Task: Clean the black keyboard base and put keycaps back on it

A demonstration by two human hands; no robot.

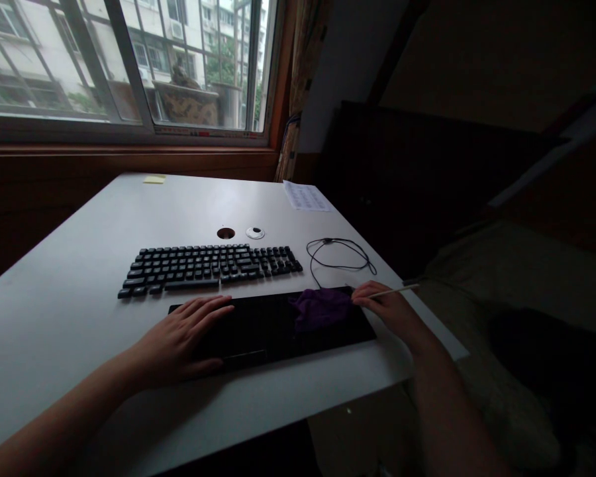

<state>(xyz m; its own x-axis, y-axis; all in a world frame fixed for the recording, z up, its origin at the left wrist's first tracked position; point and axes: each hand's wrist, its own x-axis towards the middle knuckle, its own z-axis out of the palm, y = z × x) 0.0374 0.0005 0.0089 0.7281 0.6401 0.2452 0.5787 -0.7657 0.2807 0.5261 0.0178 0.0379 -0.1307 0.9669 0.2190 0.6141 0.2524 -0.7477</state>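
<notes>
The left forearm [79, 401] and right forearm [447, 391] are reaching in over a white desk [69, 285] in the head view; the hands are lying apart, the left hand [181, 338] spreading across a black panel's [263, 331] left end, the right hand [382, 305] pinching a thin pale stick [402, 289] at its right end; a crumpled purple cloth [320, 310] is resting on the panel; black keycaps [213, 262] are sitting in rows beyond.

Dim daylight from the window [129, 66] leaves the right side nearly black.
</notes>
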